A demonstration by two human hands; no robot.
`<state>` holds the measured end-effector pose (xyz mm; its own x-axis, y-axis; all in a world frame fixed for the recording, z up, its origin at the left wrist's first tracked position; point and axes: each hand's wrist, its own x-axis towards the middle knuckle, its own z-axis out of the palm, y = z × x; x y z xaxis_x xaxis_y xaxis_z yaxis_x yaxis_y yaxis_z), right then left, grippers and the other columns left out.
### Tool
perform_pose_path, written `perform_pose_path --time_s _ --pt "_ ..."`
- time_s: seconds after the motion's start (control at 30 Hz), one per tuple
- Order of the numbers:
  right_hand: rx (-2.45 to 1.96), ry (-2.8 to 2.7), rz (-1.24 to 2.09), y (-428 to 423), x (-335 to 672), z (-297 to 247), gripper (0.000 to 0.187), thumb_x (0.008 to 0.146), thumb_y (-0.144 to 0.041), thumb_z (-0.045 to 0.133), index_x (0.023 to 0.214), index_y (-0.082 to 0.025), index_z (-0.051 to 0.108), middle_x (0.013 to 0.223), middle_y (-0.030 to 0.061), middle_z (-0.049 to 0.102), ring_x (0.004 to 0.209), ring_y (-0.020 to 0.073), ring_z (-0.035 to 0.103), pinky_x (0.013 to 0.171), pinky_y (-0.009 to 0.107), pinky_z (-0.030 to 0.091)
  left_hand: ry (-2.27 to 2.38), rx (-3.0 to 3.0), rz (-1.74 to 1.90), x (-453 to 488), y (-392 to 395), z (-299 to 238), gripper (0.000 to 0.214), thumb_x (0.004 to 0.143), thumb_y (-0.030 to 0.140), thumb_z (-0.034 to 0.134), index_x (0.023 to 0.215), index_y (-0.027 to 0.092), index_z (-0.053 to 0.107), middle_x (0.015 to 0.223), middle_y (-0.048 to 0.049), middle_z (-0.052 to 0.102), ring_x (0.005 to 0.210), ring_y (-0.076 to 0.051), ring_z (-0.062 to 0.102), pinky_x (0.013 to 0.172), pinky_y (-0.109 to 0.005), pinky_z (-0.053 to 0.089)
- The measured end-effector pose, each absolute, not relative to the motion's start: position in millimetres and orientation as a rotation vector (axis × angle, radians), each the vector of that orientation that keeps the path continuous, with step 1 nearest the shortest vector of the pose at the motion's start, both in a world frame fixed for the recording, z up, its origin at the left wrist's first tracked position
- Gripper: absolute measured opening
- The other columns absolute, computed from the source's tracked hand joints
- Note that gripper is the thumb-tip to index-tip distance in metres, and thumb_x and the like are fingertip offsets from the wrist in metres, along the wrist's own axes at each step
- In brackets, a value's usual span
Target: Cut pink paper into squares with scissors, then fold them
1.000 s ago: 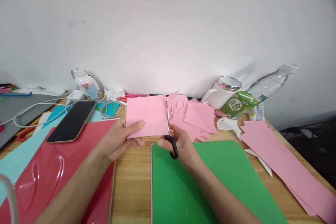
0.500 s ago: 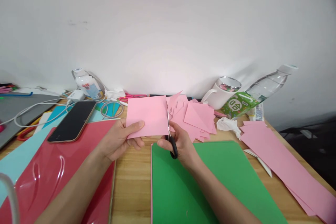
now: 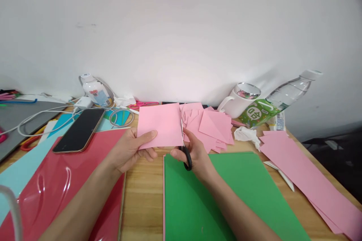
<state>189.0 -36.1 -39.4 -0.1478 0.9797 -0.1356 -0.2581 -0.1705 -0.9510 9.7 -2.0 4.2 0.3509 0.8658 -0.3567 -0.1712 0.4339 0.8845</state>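
A pink sheet of paper (image 3: pixel 161 122) is pinched by its left side in my left hand (image 3: pixel 131 150), thumb on top and fingers beneath. My right hand (image 3: pixel 198 154) grips black-handled scissors (image 3: pixel 187 158). Their blades lie along the sheet's right edge and look closed together. Behind the scissors, several cut pink paper squares (image 3: pixel 215 126) lie in a loose pile on the wooden table. Under my right forearm is a green sheet stack (image 3: pixel 243 192).
Long pink strips (image 3: pixel 305 180) lie at the right. A white mug (image 3: pixel 236 101), a green packet (image 3: pixel 256 113) and a tilted clear bottle (image 3: pixel 291 92) stand behind. At left are a phone (image 3: pixel 80 130), a red plastic-covered pack (image 3: pixel 85 180), cables and a white bottle (image 3: pixel 97 92).
The scissors' blades have closed at the sheet's right edge. The pink flap that stuck up beside them has dropped away. Both hands have stayed nearly in place.
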Motion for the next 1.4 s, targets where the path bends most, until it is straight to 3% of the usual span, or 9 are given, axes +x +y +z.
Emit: perform_pose_path --time_s 0.5,0.77,1.07,1.4 --pt "-1.031 -1.035 1.502 -35.4 188.0 -42.8 0.1 0.055 -0.032 0.08 0.133 -0.008 0.024 0.052 -0.0098 0.045 0.049 0.0074 0.036 0.048 0.021 0.026 0.961 0.858 0.791 8.2 -1.4 3.9 0.024 0.063 0.029 0.077 0.071 0.009 0.067 0.054 -0.0037 0.069 0.033 -0.009 0.056 0.032 -0.014 0.047" --pt "-1.051 -1.035 1.496 -35.5 188.4 -42.5 0.097 0.055 -0.033 0.08 0.131 -0.008 0.026 0.052 -0.0095 0.046 0.049 0.0081 0.036 0.048 0.022 0.028 0.953 0.863 0.789 11.6 -1.4 4.2 0.024 0.062 0.029 0.078 0.069 0.01 0.066 0.04 -0.001 0.061 0.031 -0.009 0.053 0.031 -0.014 0.046" --pt "-1.071 -1.068 1.469 -34.8 188.9 -40.6 0.093 0.057 -0.035 0.078 0.13 -0.008 0.027 0.048 -0.0106 0.043 0.049 0.0091 0.036 0.049 0.023 0.03 0.96 0.861 0.793 10.5 -2.0 5.3 0.021 0.064 0.027 0.076 0.072 0.01 0.066 0.052 -0.0022 0.067 0.033 -0.009 0.056 0.032 -0.015 0.046" --pt "-1.099 -1.075 1.445 -35.8 188.6 -39.8 0.093 0.056 -0.041 0.078 0.128 -0.009 0.03 0.047 -0.011 0.041 0.047 0.0096 0.038 0.047 0.023 0.029 0.957 0.871 0.775 10.6 -2.7 3.7 0.023 0.064 0.03 0.076 0.069 0.01 0.066 0.043 -0.0012 0.063 0.032 -0.009 0.054 0.032 -0.014 0.046"
